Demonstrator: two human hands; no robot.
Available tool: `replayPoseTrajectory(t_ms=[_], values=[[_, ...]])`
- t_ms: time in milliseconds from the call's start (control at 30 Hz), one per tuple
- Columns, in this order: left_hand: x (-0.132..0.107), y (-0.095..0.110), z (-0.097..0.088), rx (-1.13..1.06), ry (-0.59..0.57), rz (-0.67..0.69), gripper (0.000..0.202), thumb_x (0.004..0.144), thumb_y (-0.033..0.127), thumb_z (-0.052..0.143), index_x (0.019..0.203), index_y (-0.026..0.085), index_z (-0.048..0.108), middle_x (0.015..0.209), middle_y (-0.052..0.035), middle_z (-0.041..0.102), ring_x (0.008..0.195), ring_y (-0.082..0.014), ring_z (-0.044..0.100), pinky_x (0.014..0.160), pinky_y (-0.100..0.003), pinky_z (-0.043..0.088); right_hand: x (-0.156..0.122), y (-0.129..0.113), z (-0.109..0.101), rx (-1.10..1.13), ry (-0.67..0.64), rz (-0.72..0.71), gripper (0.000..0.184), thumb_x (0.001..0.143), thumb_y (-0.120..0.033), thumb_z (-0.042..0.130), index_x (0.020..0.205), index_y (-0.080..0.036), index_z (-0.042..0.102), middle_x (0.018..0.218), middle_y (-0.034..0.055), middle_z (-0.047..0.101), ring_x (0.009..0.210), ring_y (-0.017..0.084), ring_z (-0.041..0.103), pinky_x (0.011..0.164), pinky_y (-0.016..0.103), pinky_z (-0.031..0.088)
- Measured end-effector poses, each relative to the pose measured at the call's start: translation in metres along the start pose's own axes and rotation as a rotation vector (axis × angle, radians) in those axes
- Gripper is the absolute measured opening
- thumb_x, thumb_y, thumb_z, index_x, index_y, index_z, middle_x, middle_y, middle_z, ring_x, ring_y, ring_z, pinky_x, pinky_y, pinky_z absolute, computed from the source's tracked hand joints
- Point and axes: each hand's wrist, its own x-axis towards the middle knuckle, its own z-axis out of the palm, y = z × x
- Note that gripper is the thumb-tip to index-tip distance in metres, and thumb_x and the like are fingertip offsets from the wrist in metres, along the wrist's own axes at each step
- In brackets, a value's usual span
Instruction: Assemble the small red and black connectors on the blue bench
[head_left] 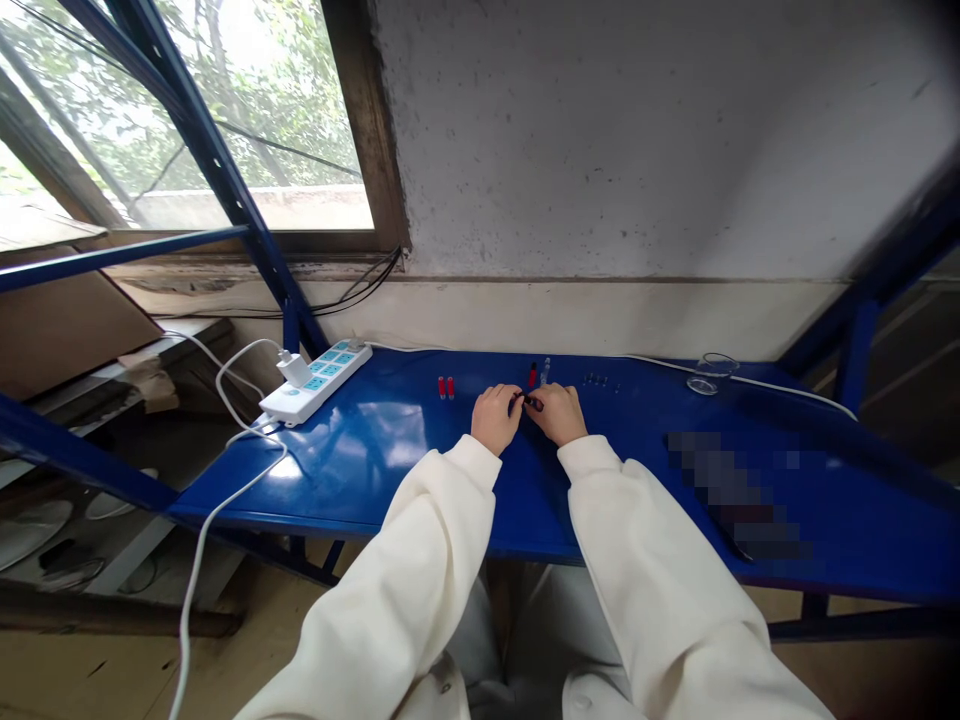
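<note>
My left hand (496,418) and my right hand (559,413) meet over the blue table (405,480), fingertips pinched together. Between them is a small black piece (531,402), gripped from both sides; its exact kind is too small to make out, and the fingers cover part of it. Just beyond the fingers stands a small red tube with a black top (533,375), beside a slim clear tube (546,371). To the left of my left hand, two little red cylinders (446,388) sit side by side. Several tiny dark bits (596,380) lie to the right of my right hand.
A white power strip (319,385) with a plugged-in adapter lies at the table's left end, its white cable (196,570) hanging over the edge. At the back right is a clear glass dish (709,376). A blurred-out dark object (731,495) rests on the right.
</note>
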Motion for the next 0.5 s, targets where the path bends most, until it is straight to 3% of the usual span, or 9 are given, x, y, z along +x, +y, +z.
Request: replayPoseTrajectory(t_ms=[133, 267, 500], values=[[0.002, 0.005, -0.005, 0.085, -0.073, -0.013, 0.012, 0.081, 0.019, 0.047, 0.087, 0.018, 0.057, 0.085, -0.0065, 0.061, 0.080, -0.0194, 0.054, 0.071, -0.032, 0.038, 0.000, 0.000, 0.000, -0.044, -0.011, -0.025, 0.016, 0.076, -0.023, 0.051, 0.063, -0.016, 0.059, 0.069, 0.0043, 0.059, 0.073, 0.016, 0.049, 0.064, 0.029, 0.021], [0.012, 0.011, -0.019, 0.205, -0.158, 0.039, 0.010, 0.080, 0.017, 0.047, 0.079, 0.017, 0.058, 0.080, -0.0087, 0.061, 0.083, -0.0226, 0.052, 0.075, -0.037, 0.034, 0.000, 0.000, 0.000, 0.012, -0.023, -0.005, 0.014, 0.075, -0.023, 0.052, 0.067, -0.017, 0.060, 0.070, 0.0036, 0.059, 0.073, 0.015, 0.050, 0.064, 0.028, 0.022], [0.074, 0.001, -0.076, 0.415, -0.262, 0.144, 0.009, 0.073, 0.017, 0.055, 0.075, 0.016, 0.064, 0.085, -0.0090, 0.061, 0.090, -0.0245, 0.048, 0.082, -0.041, 0.027, 0.001, -0.002, 0.003, 0.209, 0.018, -0.019, 0.024, 0.081, -0.032, 0.047, 0.095, -0.018, 0.061, 0.074, 0.0026, 0.060, 0.074, 0.014, 0.054, 0.065, 0.026, 0.028]])
